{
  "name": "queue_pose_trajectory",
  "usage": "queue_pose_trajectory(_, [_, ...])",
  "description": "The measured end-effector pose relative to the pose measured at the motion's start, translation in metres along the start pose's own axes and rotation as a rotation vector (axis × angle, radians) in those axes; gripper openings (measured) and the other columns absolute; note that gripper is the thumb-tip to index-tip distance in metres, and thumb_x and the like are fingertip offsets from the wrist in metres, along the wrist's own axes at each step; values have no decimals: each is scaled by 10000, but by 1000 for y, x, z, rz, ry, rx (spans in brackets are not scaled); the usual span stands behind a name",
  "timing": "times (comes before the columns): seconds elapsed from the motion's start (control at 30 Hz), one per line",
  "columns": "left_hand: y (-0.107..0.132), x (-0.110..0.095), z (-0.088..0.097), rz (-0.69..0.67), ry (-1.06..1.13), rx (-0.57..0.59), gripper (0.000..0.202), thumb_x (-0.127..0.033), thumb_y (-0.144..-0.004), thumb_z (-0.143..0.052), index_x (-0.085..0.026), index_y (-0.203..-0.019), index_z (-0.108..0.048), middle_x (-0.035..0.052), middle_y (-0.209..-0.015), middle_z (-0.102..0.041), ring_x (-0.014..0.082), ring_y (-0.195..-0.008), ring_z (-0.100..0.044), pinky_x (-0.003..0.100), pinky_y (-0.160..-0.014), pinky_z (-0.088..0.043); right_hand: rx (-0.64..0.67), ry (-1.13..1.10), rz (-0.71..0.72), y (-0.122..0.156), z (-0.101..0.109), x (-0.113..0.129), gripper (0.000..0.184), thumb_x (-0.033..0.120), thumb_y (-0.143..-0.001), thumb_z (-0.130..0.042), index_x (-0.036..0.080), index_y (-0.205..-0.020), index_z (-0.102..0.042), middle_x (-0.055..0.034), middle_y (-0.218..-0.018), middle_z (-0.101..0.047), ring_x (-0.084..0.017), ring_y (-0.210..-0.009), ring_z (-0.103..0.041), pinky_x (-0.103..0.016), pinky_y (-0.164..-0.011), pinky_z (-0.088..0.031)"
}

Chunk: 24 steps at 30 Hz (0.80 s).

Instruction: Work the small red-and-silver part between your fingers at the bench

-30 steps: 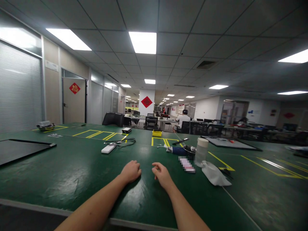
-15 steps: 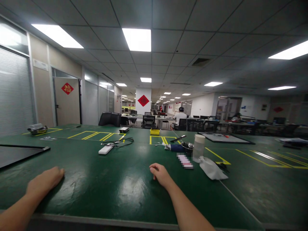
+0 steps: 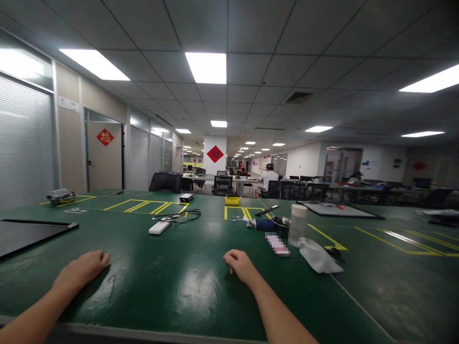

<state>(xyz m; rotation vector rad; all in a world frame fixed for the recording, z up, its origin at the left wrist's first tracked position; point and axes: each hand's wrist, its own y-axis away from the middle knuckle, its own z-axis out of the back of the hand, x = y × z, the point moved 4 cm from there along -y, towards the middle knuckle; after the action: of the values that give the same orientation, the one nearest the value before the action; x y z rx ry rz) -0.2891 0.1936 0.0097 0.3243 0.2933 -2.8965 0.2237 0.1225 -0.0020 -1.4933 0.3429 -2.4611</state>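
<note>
My left hand rests on the green table at the left, back up, fingers curled under. Near the middle, my right hand lies on its side with loosely curled fingers and a visible thumb. I see nothing in either hand. Ahead and between them is a white slab-shaped device with a black cable beside it. Beyond my right hand lies a flat pink item, partly pixelated. Beside it stand a clear cylindrical container with a white lid and a crumpled white pouch or cloth.
A metal bowl and a dark blue bundle sit behind the pink item. Yellow tape outlines cross the table. A black-edged board lies left; a grey board lies back right. A yellow box stands at the far edge.
My left hand has shifted right and slightly inward over the table. My right hand keeps nearly the same place. The whole view has tilted up slightly, so things appear a little lower.
</note>
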Motion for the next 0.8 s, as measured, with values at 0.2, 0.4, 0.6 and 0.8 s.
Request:
queue_pose_trajectory(0.2, [1,-83,-17,-321,22,103,354,-426,-842,-375,-174,-795,-619,104,-852,-670,249,-806,-606,293,-665,-384,9,-27,-2,2,0,6,254,354,-805,-539,142,-700,-632,27,-528,-553,-93,-440,-486,-211,-507,-375])
queue_pose_trajectory(0.4, [54,-236,-32,-659,214,172,239,-303,-772,-468,-189,-723,-672,70,-792,-686,208,-761,-619,268,-676,-408,-1,59,-8,4,1,4,216,308,-803,-521,153,-711,-641,13,-570,-585,-106,-469,-506,-219,-520,-383])
queue_pose_trajectory(0.6, [116,-353,-61,-766,415,399,255,-198,-722,-461,-173,-762,-711,61,-676,-687,174,-594,-604,251,-564,-406,-43,383,125,1,-3,4,81,137,-682,-578,176,-653,-644,-22,-710,-619,-143,-667,-550,-225,-609,-375])
queue_pose_trajectory(0.8, [132,-377,-68,-817,458,246,295,-120,-712,-427,-150,-795,-709,72,-790,-702,170,-745,-614,239,-667,-412,-63,477,135,1,0,-4,116,69,-648,-537,164,-645,-605,-8,-713,-571,-116,-648,-523,-200,-596,-364])
